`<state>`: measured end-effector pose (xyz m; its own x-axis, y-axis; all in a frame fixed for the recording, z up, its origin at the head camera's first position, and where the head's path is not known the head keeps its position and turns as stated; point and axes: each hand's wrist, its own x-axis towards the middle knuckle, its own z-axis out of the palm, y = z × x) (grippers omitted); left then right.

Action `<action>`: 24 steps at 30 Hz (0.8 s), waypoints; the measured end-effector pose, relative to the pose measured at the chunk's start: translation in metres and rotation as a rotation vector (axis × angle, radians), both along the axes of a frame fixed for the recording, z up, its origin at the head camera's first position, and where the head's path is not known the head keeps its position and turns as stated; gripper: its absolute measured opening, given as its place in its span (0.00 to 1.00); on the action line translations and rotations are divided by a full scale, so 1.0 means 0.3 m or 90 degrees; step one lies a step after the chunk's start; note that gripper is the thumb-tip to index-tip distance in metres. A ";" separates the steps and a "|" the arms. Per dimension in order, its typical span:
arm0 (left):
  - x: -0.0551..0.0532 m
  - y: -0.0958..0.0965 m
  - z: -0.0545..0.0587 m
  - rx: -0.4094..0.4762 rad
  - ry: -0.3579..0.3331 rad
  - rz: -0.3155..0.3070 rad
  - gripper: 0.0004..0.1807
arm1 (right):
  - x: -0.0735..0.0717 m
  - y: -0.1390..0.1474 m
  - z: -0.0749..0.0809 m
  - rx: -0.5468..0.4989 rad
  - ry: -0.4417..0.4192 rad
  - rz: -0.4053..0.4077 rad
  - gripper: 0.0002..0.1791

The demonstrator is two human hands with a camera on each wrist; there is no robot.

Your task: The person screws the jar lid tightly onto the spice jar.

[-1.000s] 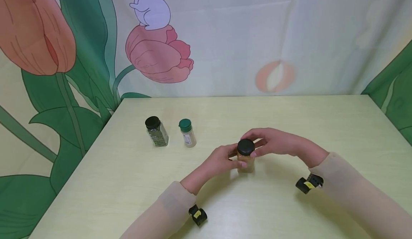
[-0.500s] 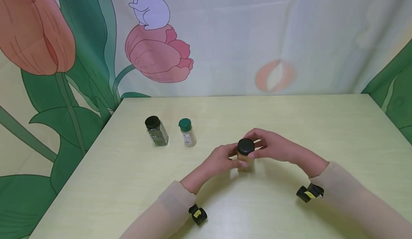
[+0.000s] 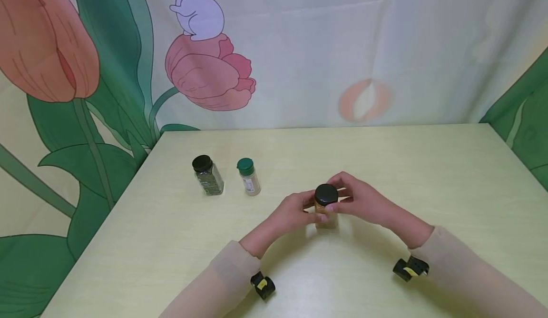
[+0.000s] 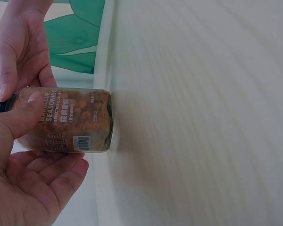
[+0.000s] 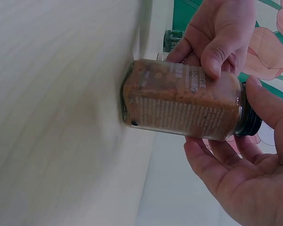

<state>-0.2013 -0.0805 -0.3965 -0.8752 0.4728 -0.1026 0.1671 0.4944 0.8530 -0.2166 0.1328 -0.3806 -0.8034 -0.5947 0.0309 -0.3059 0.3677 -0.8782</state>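
Observation:
A square glass jar of barbecue seasoning [image 4: 85,113], filled with reddish-orange powder, stands upright on the table between both hands. My left hand [image 3: 292,214] holds its body from the left, thumb across the label side and fingers behind. At the top, my right hand [image 3: 367,203] grips the jar's black lid [image 3: 326,194]: the thumb [image 5: 259,96] lies along the lid's edge, and the fingers reach round the far side. In the head view the lid sits on the jar's mouth.
To the left on the pale wooden table [image 3: 150,242] stand a black-capped jar of green herbs [image 3: 209,177] and a smaller shaker with a green cap [image 3: 249,177]. Behind the table hangs a printed cloth [image 3: 295,56] with tulips.
My right wrist has dropped lower and the right thumb has slid leftward round the front of the lid. The left hand and the jar stay in place.

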 end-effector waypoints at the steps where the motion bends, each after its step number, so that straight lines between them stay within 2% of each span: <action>1: 0.000 0.000 0.000 0.000 0.000 0.001 0.29 | 0.002 -0.001 -0.002 -0.001 0.003 -0.006 0.25; 12: -0.001 -0.003 -0.005 -0.008 0.023 -0.003 0.27 | 0.029 -0.025 -0.012 0.005 0.016 -0.072 0.25; 16: -0.001 -0.001 -0.005 -0.009 0.022 -0.002 0.27 | 0.031 -0.028 -0.012 0.008 0.009 -0.081 0.26; 19: -0.002 -0.001 -0.005 -0.007 0.015 0.001 0.27 | 0.020 -0.020 -0.001 0.013 -0.021 -0.057 0.31; 24: -0.004 -0.001 -0.005 0.001 -0.003 0.003 0.28 | -0.029 0.018 0.056 0.067 -0.107 0.055 0.38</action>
<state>-0.2026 -0.0808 -0.3981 -0.8765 0.4694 -0.1066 0.1606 0.4940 0.8545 -0.2254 0.1382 -0.3639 -0.7382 -0.6540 -0.1653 -0.1917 0.4384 -0.8781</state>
